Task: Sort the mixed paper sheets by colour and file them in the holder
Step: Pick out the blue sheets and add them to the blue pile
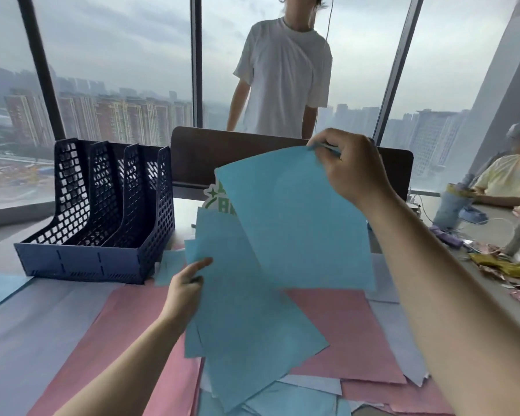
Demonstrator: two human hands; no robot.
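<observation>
My right hand [350, 163] pinches the top corner of one blue sheet [294, 217] and holds it up over the table. My left hand [185, 291] grips the left edge of a fanned bunch of blue sheets [246, 319], thumb on top, lower and nearer to me. The single sheet overlaps the bunch. Under them lie mixed pink sheets [342, 325], lavender sheets [36, 322] and more blue sheets [282, 400] spread over the table. The dark blue mesh holder [102, 217] stands at the left with its three slots holding nothing.
A person in a white T-shirt [282, 76] stands behind a dark desk divider [231, 157]. Another person [511, 178] sits at the right by a table with foil scraps [499, 268] and a cup. Large windows lie behind.
</observation>
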